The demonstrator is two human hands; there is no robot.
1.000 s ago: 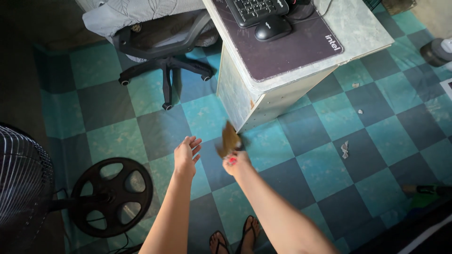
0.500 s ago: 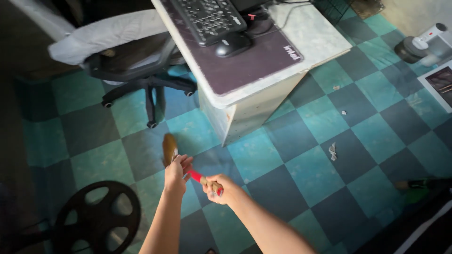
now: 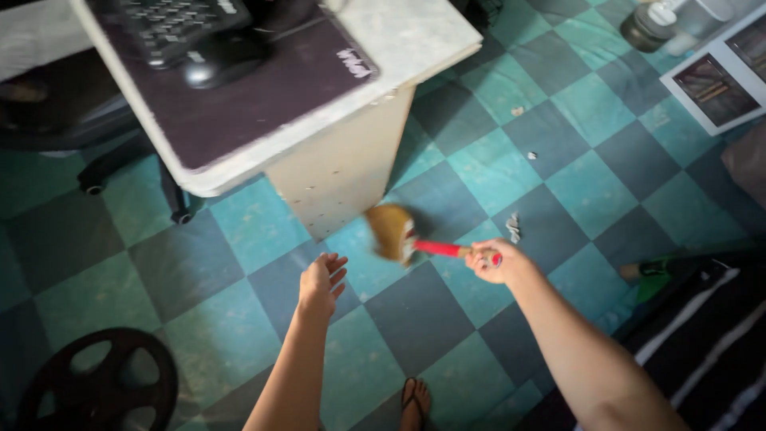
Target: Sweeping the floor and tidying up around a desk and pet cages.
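Nearest me, at six o'clock, my sandalled foot (image 3: 415, 397) stands on the teal-and-dark checkered vinyl floor (image 3: 558, 172). My left hand (image 3: 321, 281) hangs empty, its grip spread, fingers loose, palm turned toward the brush as if ready to steady it. My right hand (image 3: 488, 261), at three o'clock of the left, has its grip pressed tight round the red handle of a small straw hand brush (image 3: 396, 233); the tan bristle head is blurred and points toward nine o'clock, low over the floor. Beyond, at twelve o'clock, stands the pale bench (image 3: 351, 160) with its dark mat, black mouse (image 3: 214, 57) and keyboard. Bits of litter (image 3: 513, 227) lie at one o'clock.
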